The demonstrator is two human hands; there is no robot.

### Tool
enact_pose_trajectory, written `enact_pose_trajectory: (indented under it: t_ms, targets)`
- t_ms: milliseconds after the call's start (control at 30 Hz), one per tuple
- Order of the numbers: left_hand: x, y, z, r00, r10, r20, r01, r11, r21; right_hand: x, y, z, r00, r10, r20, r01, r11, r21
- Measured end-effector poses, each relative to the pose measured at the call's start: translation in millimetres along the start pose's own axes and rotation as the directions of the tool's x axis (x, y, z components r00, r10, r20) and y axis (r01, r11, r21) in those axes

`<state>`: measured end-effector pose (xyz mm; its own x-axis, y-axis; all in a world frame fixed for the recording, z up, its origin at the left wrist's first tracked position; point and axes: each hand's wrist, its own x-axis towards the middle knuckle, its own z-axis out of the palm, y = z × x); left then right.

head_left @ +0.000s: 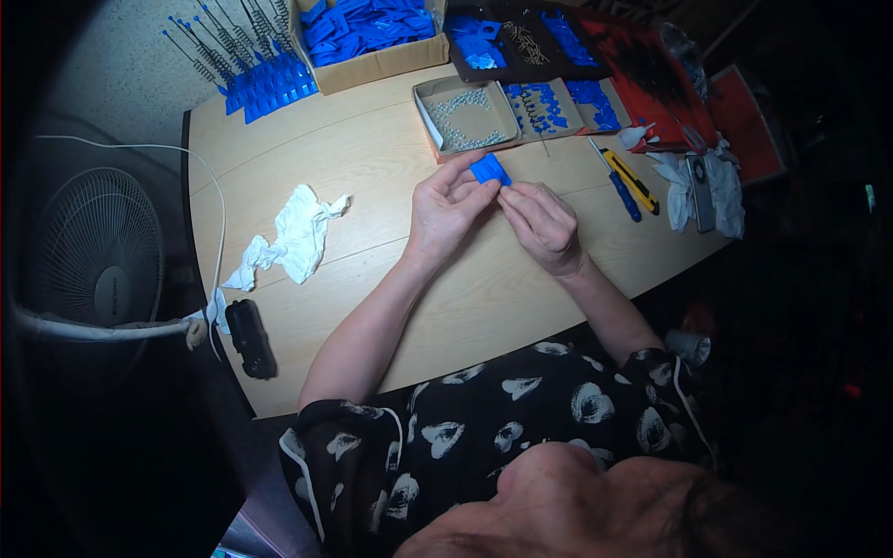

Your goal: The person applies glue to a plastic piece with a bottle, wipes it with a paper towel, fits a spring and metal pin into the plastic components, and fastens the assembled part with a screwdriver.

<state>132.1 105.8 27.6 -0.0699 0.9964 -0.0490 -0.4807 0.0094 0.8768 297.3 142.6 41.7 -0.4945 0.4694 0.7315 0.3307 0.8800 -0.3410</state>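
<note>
Between the thumb and fingers of my left hand [445, 206] is a small flat blue plastic piece [490, 169], held above the table. My right hand [546, 226] is closed in a pinch at the lower right corner of that piece. Whatever its fingertips grip there is too small to make out. Just beyond my hands stands an open cardboard box of small shiny beads [465, 119]. Right of it are a box [544, 110] with blue bits and dark springs, and another with blue parts [595, 104].
A carton of blue plastic pieces [372, 33] stands at the back, beside blue pieces fitted with springs and rods [270, 86]. To the right lie a screwdriver [621, 186] and a yellow cutter [633, 181]. Crumpled white tissue [302, 232] and a black case [250, 339] are left.
</note>
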Motion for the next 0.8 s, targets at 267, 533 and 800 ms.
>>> enact_pose_trajectory:
  t_ms: [267,533,800]
  targets:
    - [-0.4,-1.0,3.1,1.000,0.005,-0.029,-0.005,1.000,-0.008,-4.0,4.5,1.4,0.996,-0.085,0.028,0.086,0.996,-0.026]
    - [0.6,-2.2,-4.6,0.998,-0.055,-0.014,0.055,0.999,0.002,-7.2,1.5,2.6,0.999,-0.021,0.040,0.019,0.998,0.058]
    - [3.0,1.1,-1.0,0.995,-0.099,-0.014,0.100,0.989,0.109,-5.3,0.3,-4.6,0.999,0.039,0.028,-0.040,0.998,0.050]
